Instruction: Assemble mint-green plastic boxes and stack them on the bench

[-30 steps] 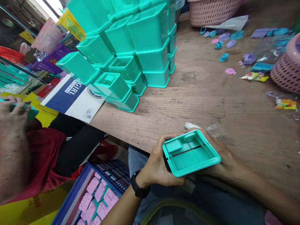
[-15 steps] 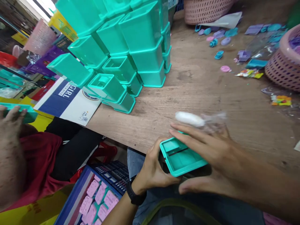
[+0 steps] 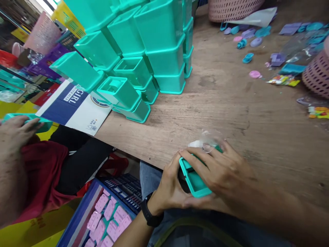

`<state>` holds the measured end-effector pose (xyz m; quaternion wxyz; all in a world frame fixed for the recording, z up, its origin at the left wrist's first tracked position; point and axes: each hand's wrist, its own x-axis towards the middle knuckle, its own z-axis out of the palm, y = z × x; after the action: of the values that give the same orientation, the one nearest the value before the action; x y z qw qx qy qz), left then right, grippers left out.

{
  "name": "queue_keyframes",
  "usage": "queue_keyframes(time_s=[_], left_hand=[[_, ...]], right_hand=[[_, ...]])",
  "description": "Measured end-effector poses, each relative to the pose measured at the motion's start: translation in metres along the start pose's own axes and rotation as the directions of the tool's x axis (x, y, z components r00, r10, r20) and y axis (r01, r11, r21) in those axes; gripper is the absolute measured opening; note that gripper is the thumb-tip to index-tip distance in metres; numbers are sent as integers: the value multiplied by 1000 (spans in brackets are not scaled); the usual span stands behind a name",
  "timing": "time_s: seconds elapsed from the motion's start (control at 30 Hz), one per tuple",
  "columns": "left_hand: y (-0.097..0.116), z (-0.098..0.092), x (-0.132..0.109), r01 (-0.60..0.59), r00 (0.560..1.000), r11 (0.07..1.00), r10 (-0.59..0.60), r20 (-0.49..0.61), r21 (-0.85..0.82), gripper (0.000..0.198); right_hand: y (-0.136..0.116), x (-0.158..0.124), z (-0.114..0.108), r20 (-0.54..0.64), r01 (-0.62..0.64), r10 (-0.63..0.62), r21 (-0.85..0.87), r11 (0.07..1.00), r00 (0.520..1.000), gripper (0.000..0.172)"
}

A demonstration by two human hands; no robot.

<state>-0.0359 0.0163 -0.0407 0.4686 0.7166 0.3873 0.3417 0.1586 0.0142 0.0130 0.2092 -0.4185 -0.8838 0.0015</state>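
My left hand [image 3: 171, 187] grips the left end of a teal plastic tray [image 3: 193, 180] at the near edge of the wooden table [image 3: 231, 109]. A black watch sits on that wrist. My right hand [image 3: 222, 171] lies over the top of the tray, fingers pressing down on it. Under those fingertips is a small white piece in a clear plastic bag [image 3: 205, 142], right at the tray's far rim. Most of the tray is hidden beneath my right hand.
A tall stack of teal boxes [image 3: 144, 44] fills the table's far left. Small purple, pink and teal parts [image 3: 253, 41] lie scattered far right near pink baskets [image 3: 317, 73]. Another person's hand [image 3: 17, 132] holds a teal piece at left. A blue crate of pink pieces [image 3: 105, 219] sits below.
My right hand let go of the tray's right side, reached to the bagged white piece on the table, and now presses it down onto the tray, covering it.
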Motion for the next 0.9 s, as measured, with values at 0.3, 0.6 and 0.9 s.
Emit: queue_keyframes(time_s=[0.3, 0.6, 0.9], left_hand=[[3, 4, 5, 13, 1000, 1000, -13, -7, -18, 72], [13, 11, 8, 4, 995, 999, -9, -96, -53, 54], [15, 13, 10, 15, 994, 999, -20, -111, -44, 50]], right_hand=[[4, 2, -1, 4, -3, 3, 88, 996, 1000, 62], [-39, -19, -4, -229, -280, 300, 116, 953, 926, 12], [-45, -12, -3, -148, -428, 468, 236, 872, 871, 24]])
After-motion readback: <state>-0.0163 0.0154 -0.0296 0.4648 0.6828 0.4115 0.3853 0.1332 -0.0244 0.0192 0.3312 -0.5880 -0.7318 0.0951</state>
